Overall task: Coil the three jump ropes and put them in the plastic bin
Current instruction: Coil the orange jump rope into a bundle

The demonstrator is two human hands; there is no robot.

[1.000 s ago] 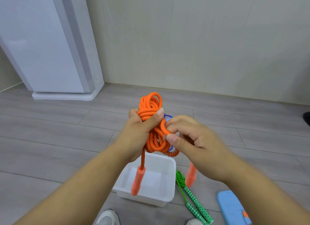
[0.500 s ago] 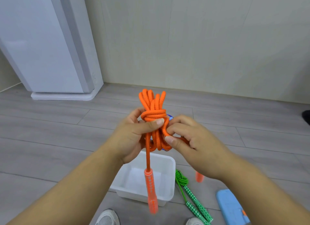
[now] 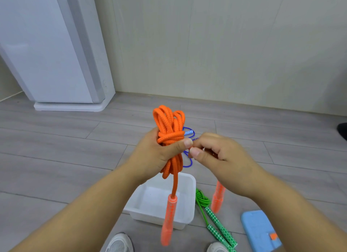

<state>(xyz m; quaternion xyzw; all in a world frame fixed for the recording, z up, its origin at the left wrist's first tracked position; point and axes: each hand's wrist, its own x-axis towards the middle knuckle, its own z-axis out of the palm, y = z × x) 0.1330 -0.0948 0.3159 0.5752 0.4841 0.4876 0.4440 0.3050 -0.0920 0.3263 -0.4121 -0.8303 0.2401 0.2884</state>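
Up in front of the head camera I am monitoring remotely, a person's left hand is clamped around the middle of a coiled orange jump rope, thumb pressed across the front of the bundle just below several turns wrapped round its waist. The loops stand upright above the fist. The right hand, just to the right and nearly touching the left thumb, has its fingers curled and its thumb and forefinger pinched together; a sliver of orange shows in the pinch, so I read it as gripping the rope's tail. One handle hangs straight down from the coil in front of the white plastic bin, which sits on the grey plank floor near the person's shoes. A second handle dangles below the right hand. The green jump rope lies on the floor just right of the bin, its checked grips pointing toward the camera. The blue jump rope lies on the floor beyond the hands, mostly hidden by them. A light-blue board sits at near right; a white appliance stands against the wall at far left.
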